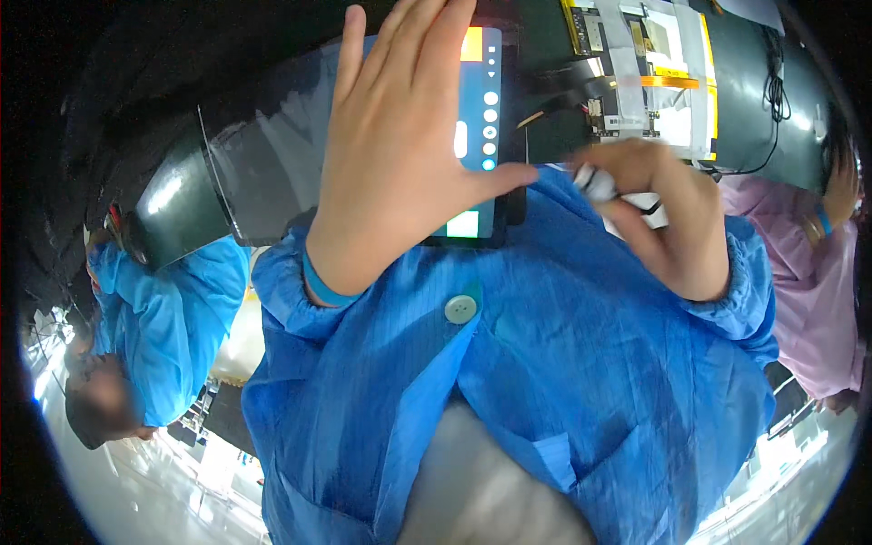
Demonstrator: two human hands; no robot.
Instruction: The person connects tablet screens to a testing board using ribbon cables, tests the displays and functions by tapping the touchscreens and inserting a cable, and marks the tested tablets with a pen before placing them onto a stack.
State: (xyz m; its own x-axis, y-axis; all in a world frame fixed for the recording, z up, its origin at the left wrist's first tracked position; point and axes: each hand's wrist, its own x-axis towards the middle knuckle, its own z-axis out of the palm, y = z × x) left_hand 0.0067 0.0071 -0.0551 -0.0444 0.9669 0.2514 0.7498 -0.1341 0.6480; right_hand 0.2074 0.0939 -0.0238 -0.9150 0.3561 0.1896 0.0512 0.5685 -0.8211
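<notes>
My left hand [400, 136] lies spread with its fingers stretched out over a tablet [481, 100]. The tablet's screen is lit, with a blue background and a column of round white icons along one side. Much of the screen is hidden under the palm and fingers. To the right of the tablet, my right hand [677, 209] is bent and slightly blurred, close to my chest. Its fingers are closed round a small white object [597, 184]; blur hides its kind.
Taped circuit boards [595, 32] with yellow edges and an orange flat cable lie at the upper right. Beyond them a black cable [775, 98] is coiled on the dark table. A dark glossy panel [263, 154] lies left of the tablet. People in blue [168, 300] and pink [799, 282] sit either side.
</notes>
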